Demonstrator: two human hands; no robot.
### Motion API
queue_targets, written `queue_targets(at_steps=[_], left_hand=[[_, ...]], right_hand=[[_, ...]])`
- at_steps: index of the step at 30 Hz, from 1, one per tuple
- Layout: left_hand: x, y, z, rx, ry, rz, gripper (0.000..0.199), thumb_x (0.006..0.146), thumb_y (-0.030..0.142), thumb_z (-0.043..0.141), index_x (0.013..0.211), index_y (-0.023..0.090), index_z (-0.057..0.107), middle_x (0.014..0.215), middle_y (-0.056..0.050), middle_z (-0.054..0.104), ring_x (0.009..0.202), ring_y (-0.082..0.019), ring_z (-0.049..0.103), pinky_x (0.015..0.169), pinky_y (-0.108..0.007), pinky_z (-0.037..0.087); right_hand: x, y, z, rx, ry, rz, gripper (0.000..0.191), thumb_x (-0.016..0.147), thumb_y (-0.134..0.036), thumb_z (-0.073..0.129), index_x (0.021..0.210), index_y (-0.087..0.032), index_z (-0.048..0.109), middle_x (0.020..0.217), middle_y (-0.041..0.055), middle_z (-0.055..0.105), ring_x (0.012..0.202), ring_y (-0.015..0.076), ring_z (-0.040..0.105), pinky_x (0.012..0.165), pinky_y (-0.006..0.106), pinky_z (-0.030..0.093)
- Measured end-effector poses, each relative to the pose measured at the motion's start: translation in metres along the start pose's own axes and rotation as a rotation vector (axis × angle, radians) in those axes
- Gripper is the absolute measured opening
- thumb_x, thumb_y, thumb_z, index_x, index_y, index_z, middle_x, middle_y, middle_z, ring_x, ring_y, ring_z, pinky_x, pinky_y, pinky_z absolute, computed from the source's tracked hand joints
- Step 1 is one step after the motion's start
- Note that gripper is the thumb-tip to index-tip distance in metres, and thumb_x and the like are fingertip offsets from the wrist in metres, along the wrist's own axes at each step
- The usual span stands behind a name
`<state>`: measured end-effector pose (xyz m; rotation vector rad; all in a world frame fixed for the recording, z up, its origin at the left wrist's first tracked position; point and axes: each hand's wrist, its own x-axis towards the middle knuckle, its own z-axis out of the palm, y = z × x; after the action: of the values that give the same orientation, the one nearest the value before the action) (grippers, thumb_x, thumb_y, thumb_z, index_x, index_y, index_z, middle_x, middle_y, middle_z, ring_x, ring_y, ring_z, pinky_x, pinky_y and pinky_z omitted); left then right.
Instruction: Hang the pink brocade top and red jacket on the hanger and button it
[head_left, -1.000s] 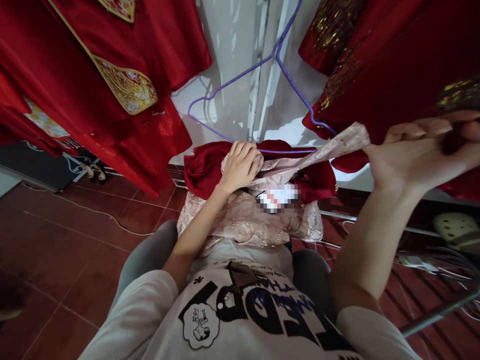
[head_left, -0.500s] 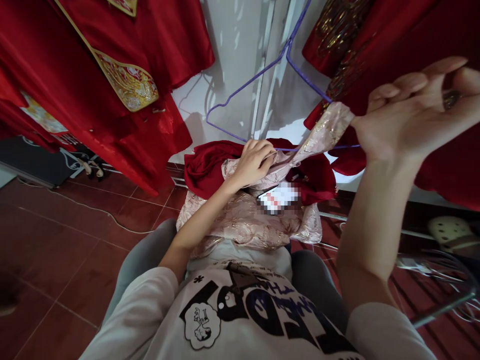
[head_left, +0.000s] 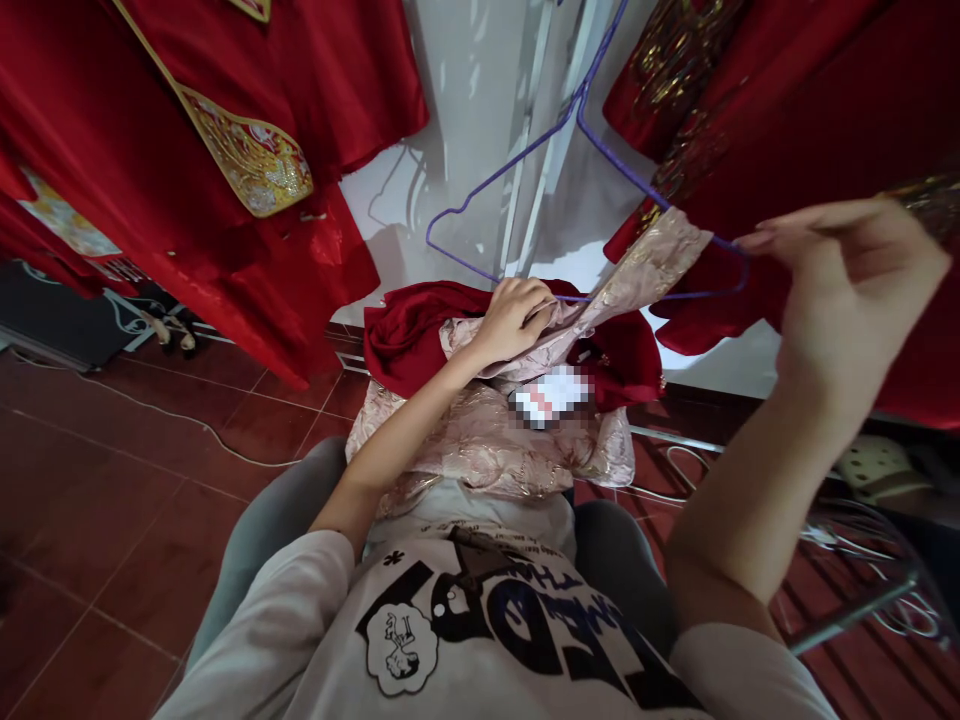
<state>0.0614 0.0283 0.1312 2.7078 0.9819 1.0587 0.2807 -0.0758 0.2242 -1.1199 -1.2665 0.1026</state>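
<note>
My left hand [head_left: 517, 318] is closed on the pink brocade fabric [head_left: 645, 265] above my lap. Part of that fabric rises to the right over the purple hanger [head_left: 517, 160]. My right hand [head_left: 832, 270] is raised at the right, its fingers pinched near the hanger's right end; whether they hold a thread or anything else is too small to tell. A phone [head_left: 551, 397] with a blurred screen lies on the pink garment [head_left: 480, 440] in my lap. Dark red cloth [head_left: 409, 340] is bunched behind it.
Red garments with gold embroidery hang at the left [head_left: 345, 80] and the right [head_left: 787, 110]. A pale cable [head_left: 202, 420] crosses the tiled floor. At the lower right are a metal rack [head_left: 855, 612] and a pale clog [head_left: 874, 465]; dark heeled shoes [head_left: 176, 335] stand at the left.
My right hand has moved down and to the right, away from the fabric's upper end, and its fingers have come together. The hanger has shifted slightly right. My left hand keeps its grip.
</note>
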Motion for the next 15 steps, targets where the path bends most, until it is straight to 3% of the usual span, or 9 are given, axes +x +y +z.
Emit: queue_targets(at_steps=[3, 7, 9, 11, 15], left_hand=[[0.003, -0.001, 0.002, -0.023, -0.003, 0.0, 0.016, 0.099, 0.016, 0.046, 0.096, 0.02, 0.061, 0.109, -0.006, 0.066, 0.106, -0.021, 0.058, 0.101, -0.042, 0.043], [0.003, 0.0, 0.001, -0.019, -0.008, -0.006, 0.016, 0.099, 0.016, 0.047, 0.095, 0.021, 0.062, 0.109, -0.006, 0.067, 0.106, -0.02, 0.058, 0.1, -0.04, 0.044], [0.001, 0.0, -0.003, 0.002, -0.007, -0.007, 0.016, 0.099, 0.016, 0.048, 0.096, 0.021, 0.062, 0.11, -0.006, 0.067, 0.108, -0.021, 0.058, 0.101, -0.04, 0.043], [-0.002, 0.001, -0.009, 0.016, -0.002, 0.015, 0.015, 0.098, 0.017, 0.049, 0.098, 0.021, 0.063, 0.113, -0.007, 0.066, 0.111, -0.021, 0.057, 0.103, -0.042, 0.043], [0.0, -0.015, -0.035, -0.043, 0.018, 0.112, 0.021, 0.101, 0.018, 0.044, 0.107, 0.023, 0.064, 0.117, -0.007, 0.064, 0.114, -0.02, 0.059, 0.104, -0.041, 0.045]], right_hand=[[0.008, -0.004, 0.012, -0.141, -0.02, -0.16, 0.015, 0.088, -0.029, 0.059, 0.098, -0.022, 0.066, 0.104, 0.0049, 0.07, 0.102, 0.0195, 0.068, 0.097, 0.046, 0.05], [0.02, 0.006, 0.054, -0.303, -0.256, -0.102, 0.036, 0.088, -0.034, 0.065, 0.121, -0.021, 0.056, 0.119, 0.0084, 0.065, 0.117, 0.025, 0.061, 0.107, 0.049, 0.04], [0.022, 0.013, 0.075, -0.408, -0.234, -0.055, 0.034, 0.097, -0.041, 0.052, 0.125, -0.022, 0.055, 0.115, 0.0084, 0.067, 0.118, 0.0265, 0.06, 0.112, 0.052, 0.029], [0.023, 0.019, 0.088, -0.423, -0.184, -0.037, 0.031, 0.102, -0.037, 0.04, 0.122, -0.023, 0.059, 0.12, 0.0081, 0.068, 0.12, 0.0252, 0.06, 0.111, 0.048, 0.029], [0.027, 0.026, 0.089, -0.429, -0.174, -0.046, 0.031, 0.101, -0.033, 0.039, 0.116, -0.024, 0.064, 0.127, 0.0056, 0.069, 0.119, 0.0228, 0.062, 0.109, 0.041, 0.034]])
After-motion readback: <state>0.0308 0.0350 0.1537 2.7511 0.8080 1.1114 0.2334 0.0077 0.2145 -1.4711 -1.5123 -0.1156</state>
